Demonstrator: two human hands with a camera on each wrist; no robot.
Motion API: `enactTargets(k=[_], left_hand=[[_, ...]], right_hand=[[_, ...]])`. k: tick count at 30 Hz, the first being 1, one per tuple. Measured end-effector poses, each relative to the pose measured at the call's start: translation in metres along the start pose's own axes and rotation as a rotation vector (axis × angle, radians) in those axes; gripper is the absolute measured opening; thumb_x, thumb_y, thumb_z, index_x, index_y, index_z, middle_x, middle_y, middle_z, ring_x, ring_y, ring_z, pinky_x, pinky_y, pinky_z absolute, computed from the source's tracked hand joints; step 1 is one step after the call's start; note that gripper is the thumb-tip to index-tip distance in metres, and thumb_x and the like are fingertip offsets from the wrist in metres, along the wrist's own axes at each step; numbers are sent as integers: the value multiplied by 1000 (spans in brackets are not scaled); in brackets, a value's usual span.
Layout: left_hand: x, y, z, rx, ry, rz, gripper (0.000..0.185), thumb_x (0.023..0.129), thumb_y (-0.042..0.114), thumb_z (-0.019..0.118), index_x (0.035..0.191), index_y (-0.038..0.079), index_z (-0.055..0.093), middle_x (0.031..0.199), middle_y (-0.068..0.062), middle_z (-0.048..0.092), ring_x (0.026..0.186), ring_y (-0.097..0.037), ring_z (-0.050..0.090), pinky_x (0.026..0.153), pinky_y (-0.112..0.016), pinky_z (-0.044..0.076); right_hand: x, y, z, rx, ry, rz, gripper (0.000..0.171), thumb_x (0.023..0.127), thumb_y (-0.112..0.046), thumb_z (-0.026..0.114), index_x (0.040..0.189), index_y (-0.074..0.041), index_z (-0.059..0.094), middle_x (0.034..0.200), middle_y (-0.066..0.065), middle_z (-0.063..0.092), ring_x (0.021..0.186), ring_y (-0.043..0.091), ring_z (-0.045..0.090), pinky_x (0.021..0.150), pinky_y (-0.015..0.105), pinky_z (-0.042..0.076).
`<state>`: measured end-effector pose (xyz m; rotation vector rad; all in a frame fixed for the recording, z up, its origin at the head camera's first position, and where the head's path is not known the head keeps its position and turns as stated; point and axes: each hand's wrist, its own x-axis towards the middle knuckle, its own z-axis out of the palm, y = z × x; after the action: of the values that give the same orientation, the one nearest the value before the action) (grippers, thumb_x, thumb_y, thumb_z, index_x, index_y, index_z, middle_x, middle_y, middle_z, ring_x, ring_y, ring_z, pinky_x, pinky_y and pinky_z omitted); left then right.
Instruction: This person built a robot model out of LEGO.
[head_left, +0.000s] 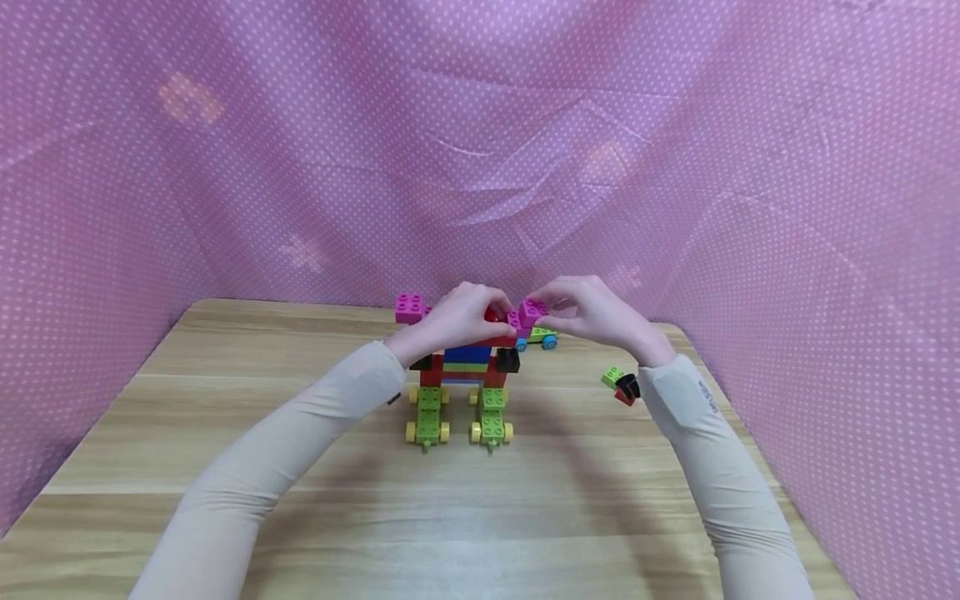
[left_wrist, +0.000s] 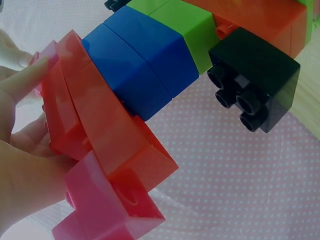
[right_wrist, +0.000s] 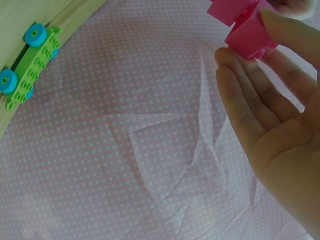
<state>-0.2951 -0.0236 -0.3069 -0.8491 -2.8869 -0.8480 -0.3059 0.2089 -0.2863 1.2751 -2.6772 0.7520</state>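
Note:
A brick model [head_left: 465, 375] stands on the wooden table [head_left: 300, 433]. It has green wheeled feet, a red, blue and green body, black side bricks and a magenta brick [head_left: 409, 307] at its upper left. My left hand [head_left: 480, 317] grips the model's red top, seen close as red bricks [left_wrist: 95, 130] with my left fingers [left_wrist: 22, 80] on them. My right hand [head_left: 558, 315] pinches a magenta brick [head_left: 531, 313] at the model's upper right end. In the right wrist view that magenta brick [right_wrist: 247, 32] sits between my right fingertips [right_wrist: 280, 22].
A green plate with blue wheels [head_left: 542, 337] lies behind the model, also seen as the wheeled plate [right_wrist: 27, 65]. A small cluster of green, black and red bricks [head_left: 621, 385] lies by my right sleeve. Pink dotted cloth [head_left: 825, 250] walls in the table.

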Motion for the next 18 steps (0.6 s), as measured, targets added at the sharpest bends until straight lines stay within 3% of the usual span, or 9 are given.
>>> enactTargets(k=[18], left_hand=[[0,1,1,3,-1,-3,33,90,27,74,116,7,71,109,-7,75,97,-19,68,95,-32,57]], right_hand=[[3,-5,-1,-28,-19,4,27,87,-13,76,112,-5,71,106,9,74,98,22,71,86,37,61]])
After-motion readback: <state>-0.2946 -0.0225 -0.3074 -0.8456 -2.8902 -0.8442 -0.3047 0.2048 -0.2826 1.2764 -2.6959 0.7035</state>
